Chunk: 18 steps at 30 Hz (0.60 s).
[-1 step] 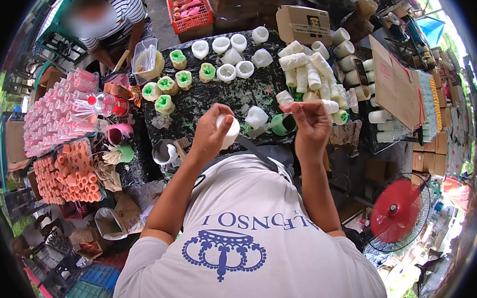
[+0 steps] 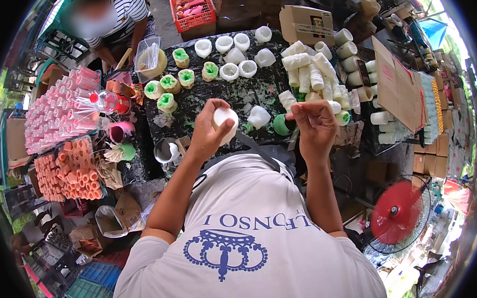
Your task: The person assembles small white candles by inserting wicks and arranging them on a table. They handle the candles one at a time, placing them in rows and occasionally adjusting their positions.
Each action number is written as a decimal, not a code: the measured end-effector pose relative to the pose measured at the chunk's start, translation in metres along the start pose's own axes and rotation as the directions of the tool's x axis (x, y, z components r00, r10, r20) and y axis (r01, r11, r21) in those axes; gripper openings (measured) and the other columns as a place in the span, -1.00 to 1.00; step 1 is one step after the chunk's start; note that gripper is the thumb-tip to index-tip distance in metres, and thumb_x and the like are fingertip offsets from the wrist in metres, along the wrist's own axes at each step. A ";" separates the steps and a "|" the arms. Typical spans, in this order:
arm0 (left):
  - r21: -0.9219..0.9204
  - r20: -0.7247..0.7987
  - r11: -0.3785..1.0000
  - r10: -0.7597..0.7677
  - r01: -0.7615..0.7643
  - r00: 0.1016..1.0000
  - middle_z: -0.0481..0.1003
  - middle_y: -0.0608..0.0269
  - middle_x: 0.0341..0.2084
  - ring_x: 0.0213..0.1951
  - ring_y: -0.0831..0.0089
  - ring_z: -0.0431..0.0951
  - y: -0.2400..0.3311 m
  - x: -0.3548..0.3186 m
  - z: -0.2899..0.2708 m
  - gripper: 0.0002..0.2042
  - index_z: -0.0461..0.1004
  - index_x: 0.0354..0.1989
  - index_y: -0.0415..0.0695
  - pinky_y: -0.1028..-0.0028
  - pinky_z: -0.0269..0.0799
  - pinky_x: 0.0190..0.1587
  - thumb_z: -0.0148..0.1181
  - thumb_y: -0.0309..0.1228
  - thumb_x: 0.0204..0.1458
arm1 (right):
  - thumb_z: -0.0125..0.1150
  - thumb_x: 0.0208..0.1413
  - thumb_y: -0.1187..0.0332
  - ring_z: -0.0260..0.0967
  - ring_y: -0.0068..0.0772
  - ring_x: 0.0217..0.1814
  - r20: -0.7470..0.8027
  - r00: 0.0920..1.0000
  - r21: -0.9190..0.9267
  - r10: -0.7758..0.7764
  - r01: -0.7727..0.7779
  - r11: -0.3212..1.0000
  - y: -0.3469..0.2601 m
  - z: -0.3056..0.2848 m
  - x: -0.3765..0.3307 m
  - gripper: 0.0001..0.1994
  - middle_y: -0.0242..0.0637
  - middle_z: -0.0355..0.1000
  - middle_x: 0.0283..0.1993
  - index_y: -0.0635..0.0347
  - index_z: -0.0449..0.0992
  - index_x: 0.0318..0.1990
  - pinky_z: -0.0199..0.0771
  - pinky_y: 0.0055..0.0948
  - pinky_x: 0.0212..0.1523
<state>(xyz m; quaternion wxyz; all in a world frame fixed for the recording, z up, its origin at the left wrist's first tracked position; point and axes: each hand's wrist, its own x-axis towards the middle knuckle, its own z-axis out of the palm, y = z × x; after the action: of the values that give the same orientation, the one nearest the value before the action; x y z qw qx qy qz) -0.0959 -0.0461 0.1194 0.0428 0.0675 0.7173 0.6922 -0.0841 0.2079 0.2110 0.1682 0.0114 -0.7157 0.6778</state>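
Note:
My left hand (image 2: 213, 123) is closed around a white, round, wax-like piece (image 2: 226, 125), with its pale flat face turned up toward me. Held up to the right, my right hand (image 2: 315, 124) has thumb and index finger pressed together; whatever may be between them is too small to make out. Between the hands, a crumpled-looking white lump (image 2: 258, 116) rests on the black-covered table (image 2: 193, 104). A green cup (image 2: 281, 124) stands just left of my right hand, which partly hides it.
Several white hollow cups (image 2: 229, 72) and moulds with green tops (image 2: 170, 83) stand farther back. White rolls (image 2: 315, 77) are piled at the right. Pink tubes (image 2: 58, 112) fill the left side. A person in a striped shirt (image 2: 130, 9) sits far left. A red fan (image 2: 396, 212) stands at lower right.
The white piece in my left hand is tilted so that more of its flat face shows. My right hand sits slightly lower and farther right. The view has shifted a little.

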 end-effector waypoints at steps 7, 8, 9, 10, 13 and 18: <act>0.031 0.042 0.996 0.078 -0.079 0.996 0.64 0.10 0.06 0.07 0.37 0.65 0.021 0.000 -0.007 -0.34 0.42 0.36 -0.26 0.32 0.61 0.12 0.55 -0.16 0.22 | 0.23 0.47 0.34 0.62 -0.07 -0.32 0.284 0.956 -0.537 0.066 0.102 0.838 -0.021 0.022 -0.002 -0.82 -0.10 0.59 -0.32 0.27 0.61 -0.15 0.54 -0.18 -0.26; 0.007 0.061 0.997 0.083 -0.083 0.995 0.65 0.10 0.11 0.06 0.41 0.65 0.022 0.001 -0.006 -0.35 0.40 0.40 -0.26 0.32 0.60 0.14 0.50 -0.18 0.27 | 0.10 0.49 0.36 0.61 0.07 -0.29 0.324 0.939 -0.560 0.114 0.094 0.823 -0.028 0.024 -0.002 -0.80 -0.02 0.60 -0.30 0.25 0.61 -0.14 0.56 -0.11 -0.24; -0.018 0.081 0.996 0.088 -0.087 0.993 0.66 0.10 0.16 0.06 0.44 0.65 0.023 0.001 -0.007 -0.37 0.38 0.44 -0.26 0.31 0.60 0.17 0.46 -0.20 0.31 | 0.12 0.49 0.36 0.62 0.06 -0.28 0.336 0.934 -0.563 0.122 0.095 0.821 -0.032 0.027 -0.002 -0.81 -0.02 0.61 -0.29 0.24 0.61 -0.14 0.56 -0.11 -0.24; 0.004 0.083 0.998 0.062 -0.062 0.995 0.68 0.10 0.15 0.05 0.44 0.66 0.024 -0.001 -0.007 -0.43 0.41 0.41 -0.25 0.31 0.61 0.16 0.43 -0.26 0.33 | 0.14 0.48 0.37 0.63 0.05 -0.28 0.347 0.929 -0.566 0.131 0.096 0.819 -0.034 0.029 -0.002 -0.83 -0.02 0.62 -0.28 0.24 0.61 -0.13 0.56 -0.12 -0.24; 0.094 0.093 0.993 0.057 -0.066 0.994 0.72 0.08 0.11 0.05 0.42 0.69 0.028 0.001 -0.004 -0.58 0.52 0.33 -0.23 0.32 0.63 0.15 0.36 -0.42 0.35 | 0.24 0.44 0.38 0.62 0.01 -0.29 0.357 0.933 -0.581 0.041 0.187 0.793 -0.034 0.033 -0.002 -0.87 -0.07 0.61 -0.30 0.23 0.61 -0.14 0.55 -0.13 -0.26; 0.182 0.038 0.971 0.150 -0.154 0.988 0.73 0.05 0.02 0.03 0.34 0.72 0.038 0.001 0.002 -0.69 0.65 0.18 -0.19 0.32 0.63 0.11 0.31 -0.58 0.27 | 0.40 0.31 0.43 0.54 -0.08 -0.35 0.384 0.921 -0.565 -0.062 0.287 0.774 -0.037 0.032 0.001 -0.92 -0.18 0.54 -0.35 0.23 0.63 -0.20 0.52 -0.15 -0.30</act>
<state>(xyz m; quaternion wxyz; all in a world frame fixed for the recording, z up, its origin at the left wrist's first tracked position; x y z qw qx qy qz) -0.0954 -0.0429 0.1573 -0.0082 0.1341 0.7706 0.6230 -0.0835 0.1740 0.2460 0.0982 0.1419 -0.9095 0.3783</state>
